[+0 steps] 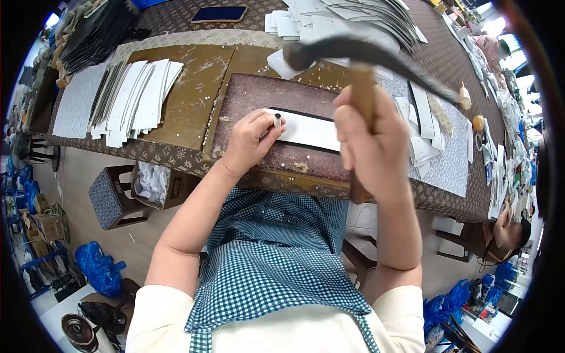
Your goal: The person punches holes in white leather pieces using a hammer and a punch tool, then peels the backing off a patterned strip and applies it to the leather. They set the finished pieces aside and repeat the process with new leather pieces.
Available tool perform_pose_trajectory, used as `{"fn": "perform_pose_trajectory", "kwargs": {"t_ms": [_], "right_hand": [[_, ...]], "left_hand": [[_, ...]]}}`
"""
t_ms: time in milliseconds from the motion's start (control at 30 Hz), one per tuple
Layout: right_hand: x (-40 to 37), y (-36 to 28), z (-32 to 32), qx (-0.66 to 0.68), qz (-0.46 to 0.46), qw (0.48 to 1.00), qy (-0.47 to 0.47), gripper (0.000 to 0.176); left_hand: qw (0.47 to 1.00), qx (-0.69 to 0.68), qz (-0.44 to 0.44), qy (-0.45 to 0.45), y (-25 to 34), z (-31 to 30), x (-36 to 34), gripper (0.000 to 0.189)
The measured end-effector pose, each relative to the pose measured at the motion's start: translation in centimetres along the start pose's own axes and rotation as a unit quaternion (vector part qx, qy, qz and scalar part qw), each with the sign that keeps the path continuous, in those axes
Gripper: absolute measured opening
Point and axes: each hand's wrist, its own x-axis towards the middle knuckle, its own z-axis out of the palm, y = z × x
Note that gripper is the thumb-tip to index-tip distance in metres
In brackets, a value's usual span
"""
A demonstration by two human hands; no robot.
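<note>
My right hand (379, 141) is wrapped round the wooden handle of a claw hammer (359, 52), which is raised and slightly blurred. Between the fingers of my left hand (248, 141) a small metal punch (277, 121) stands upright, with its top end showing. Its lower tip is hidden by the fingers. The punch is over the left end of a white strip (312, 130) with a black border beneath it. That strip lies on a worn reddish slab (247, 88), and its right end is hidden behind my right hand.
White cut pieces (141, 97) lie fanned out at left, with more stacks (353, 20) at the back. A phone (219, 14) lies near the far side. Strips (421, 135) sit at right. A stool (112, 197) and a box (154, 183) stand below left; another person (509, 232) is at far right.
</note>
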Motion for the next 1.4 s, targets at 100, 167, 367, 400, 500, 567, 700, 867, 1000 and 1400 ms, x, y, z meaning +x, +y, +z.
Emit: {"fn": "perform_pose_trajectory", "kwargs": {"t_ms": [100, 167, 367, 400, 500, 567, 700, 867, 1000, 1400], "right_hand": [[0.9, -4.5, -0.1, 0.100, -0.174, 0.979, 0.047, 0.019], [0.6, -4.2, 0.3, 0.054, -0.190, 0.979, 0.050, 0.018], [0.7, 0.4, 0.5, -0.276, 0.065, 0.942, -0.179, 0.019], [0.8, -0.1, 0.2, -0.257, 0.035, 0.951, -0.166, 0.020], [1.5, -3.1, -0.2, -0.144, -0.098, 0.983, -0.064, 0.017], [2.3, -6.9, 0.2, -0.056, -0.201, 0.978, 0.018, 0.019], [2.0, -4.2, 0.9, -0.109, -0.174, 0.979, 0.017, 0.017], [-0.8, 1.7, -0.9, -0.274, 0.100, 0.948, -0.131, 0.018], [-3.7, 6.5, -2.2, 0.010, 0.193, 0.981, 0.023, 0.015], [-6.3, 13.2, -0.1, 0.082, 0.163, 0.940, 0.287, 0.022]], "left_hand": [[1.000, -0.007, -0.004, 0.009, 0.1, 0.0, 0.0, 0.008], [1.000, -0.005, -0.005, 0.012, -0.1, 0.1, -0.1, 0.008], [1.000, -0.003, -0.011, -0.003, -0.5, 0.2, -0.2, 0.013], [1.000, -0.003, 0.000, 0.009, -0.4, 0.3, -0.4, 0.013], [0.999, -0.005, 0.016, 0.032, -0.6, 0.5, -0.2, 0.011], [1.000, 0.005, 0.015, 0.025, -0.6, 0.4, -0.4, 0.011], [1.000, 0.008, -0.001, 0.012, -0.4, 0.3, -0.2, 0.012], [1.000, -0.005, 0.007, 0.014, -0.6, 0.2, -0.3, 0.010], [1.000, -0.018, -0.001, -0.007, -1.0, 0.3, -0.3, 0.013], [0.962, -0.163, -0.216, 0.048, -0.7, 1.3, 0.1, 0.018]]}}
